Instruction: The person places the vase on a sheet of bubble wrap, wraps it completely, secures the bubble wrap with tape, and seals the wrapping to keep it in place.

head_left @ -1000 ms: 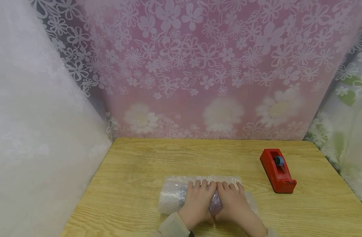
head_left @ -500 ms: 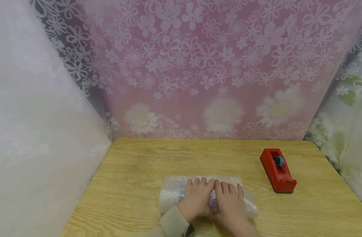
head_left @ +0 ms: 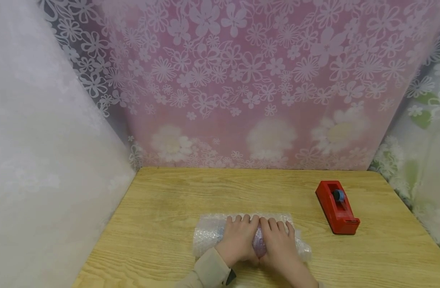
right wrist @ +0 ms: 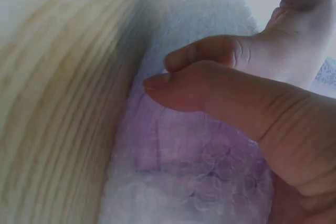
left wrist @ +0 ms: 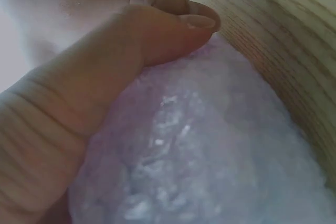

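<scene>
A bubble wrap roll (head_left: 207, 238) lies across the table near its front, with something purple (head_left: 259, 242) showing through at its middle. My left hand (head_left: 238, 242) grips the roll just left of the purple part, and my right hand (head_left: 280, 247) grips it just to the right. Their fingers reach over the far side while the thumbs press the near side. Close up in the left wrist view, the thumbs meet on the bubble wrap (left wrist: 210, 145). The right wrist view also has both thumbs against the wrap (right wrist: 184, 140), low beside the table. What the purple thing is stays unclear.
To the right stands a red tape dispenser (head_left: 338, 210) with a small blue roll of tape in it. The wooden table (head_left: 162, 200) ends at a pink flowered curtain (head_left: 213, 80), and pale cloths hang at both sides.
The right hand and forearm have shifted slightly left, so more of the roll's right end shows. Both hands have kept their grip, and the tape dispenser has stayed in place.
</scene>
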Demonstrator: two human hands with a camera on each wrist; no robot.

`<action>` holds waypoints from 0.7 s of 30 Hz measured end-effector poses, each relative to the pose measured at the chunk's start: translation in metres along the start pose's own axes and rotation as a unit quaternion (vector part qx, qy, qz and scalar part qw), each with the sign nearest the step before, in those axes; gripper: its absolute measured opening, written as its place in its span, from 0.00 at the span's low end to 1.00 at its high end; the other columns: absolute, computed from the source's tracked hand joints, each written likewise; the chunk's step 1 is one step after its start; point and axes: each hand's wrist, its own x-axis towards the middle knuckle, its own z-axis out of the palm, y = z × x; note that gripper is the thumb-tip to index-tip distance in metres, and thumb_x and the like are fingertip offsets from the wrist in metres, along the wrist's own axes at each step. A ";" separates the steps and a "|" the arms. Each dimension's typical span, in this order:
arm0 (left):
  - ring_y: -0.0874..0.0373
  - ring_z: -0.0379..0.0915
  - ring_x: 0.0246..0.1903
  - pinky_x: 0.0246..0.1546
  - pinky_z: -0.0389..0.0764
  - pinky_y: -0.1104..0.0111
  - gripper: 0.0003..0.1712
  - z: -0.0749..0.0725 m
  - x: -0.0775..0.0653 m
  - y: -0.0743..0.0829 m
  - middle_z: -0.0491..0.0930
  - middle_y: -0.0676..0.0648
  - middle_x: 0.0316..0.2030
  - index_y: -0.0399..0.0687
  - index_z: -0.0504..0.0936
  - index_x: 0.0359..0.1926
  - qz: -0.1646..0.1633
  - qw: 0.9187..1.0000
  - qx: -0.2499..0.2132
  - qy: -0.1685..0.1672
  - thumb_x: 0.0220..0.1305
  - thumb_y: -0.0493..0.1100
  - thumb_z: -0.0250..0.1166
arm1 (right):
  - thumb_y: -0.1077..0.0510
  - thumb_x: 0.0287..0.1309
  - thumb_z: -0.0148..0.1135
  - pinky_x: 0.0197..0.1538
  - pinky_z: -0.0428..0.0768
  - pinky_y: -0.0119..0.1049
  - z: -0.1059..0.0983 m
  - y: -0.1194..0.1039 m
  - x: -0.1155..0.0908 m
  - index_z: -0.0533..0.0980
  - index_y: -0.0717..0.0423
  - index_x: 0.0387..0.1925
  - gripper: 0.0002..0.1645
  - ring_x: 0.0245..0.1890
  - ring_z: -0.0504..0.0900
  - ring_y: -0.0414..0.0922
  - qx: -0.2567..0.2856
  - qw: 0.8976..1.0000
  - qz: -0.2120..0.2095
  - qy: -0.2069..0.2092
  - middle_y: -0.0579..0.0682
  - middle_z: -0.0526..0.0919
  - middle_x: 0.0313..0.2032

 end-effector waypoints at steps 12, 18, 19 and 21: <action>0.52 0.74 0.45 0.47 0.71 0.52 0.62 0.008 -0.004 0.008 0.77 0.52 0.48 0.59 0.67 0.61 -0.020 0.997 0.062 0.050 0.20 0.73 0.81 | 0.43 0.12 0.85 0.58 0.59 0.71 -0.005 0.004 0.008 0.73 0.57 0.54 0.58 0.47 0.75 0.59 0.015 0.999 0.002 -0.037 0.55 0.78 0.47; 0.48 0.73 0.50 0.55 0.69 0.45 0.59 0.013 -0.012 0.015 0.77 0.49 0.49 0.55 0.66 0.61 -0.032 0.991 0.096 0.086 0.28 0.72 0.79 | 0.44 0.13 0.84 0.58 0.60 0.70 -0.005 0.006 0.010 0.73 0.55 0.54 0.56 0.48 0.75 0.59 0.023 0.999 0.002 -0.043 0.54 0.78 0.47; 0.48 0.73 0.50 0.56 0.69 0.45 0.59 0.014 -0.012 0.017 0.77 0.49 0.49 0.55 0.66 0.61 -0.035 0.990 0.102 0.090 0.28 0.72 0.80 | 0.44 0.13 0.84 0.58 0.60 0.70 -0.005 0.006 0.010 0.73 0.55 0.54 0.56 0.47 0.76 0.59 0.025 0.999 0.001 -0.044 0.54 0.78 0.46; 0.48 0.74 0.50 0.56 0.69 0.45 0.59 0.015 -0.014 0.019 0.77 0.49 0.49 0.54 0.66 0.62 -0.038 0.987 0.117 0.099 0.28 0.71 0.80 | 0.44 0.13 0.85 0.58 0.60 0.70 -0.005 0.008 0.011 0.73 0.54 0.54 0.56 0.48 0.76 0.59 0.029 0.998 0.000 -0.049 0.53 0.78 0.47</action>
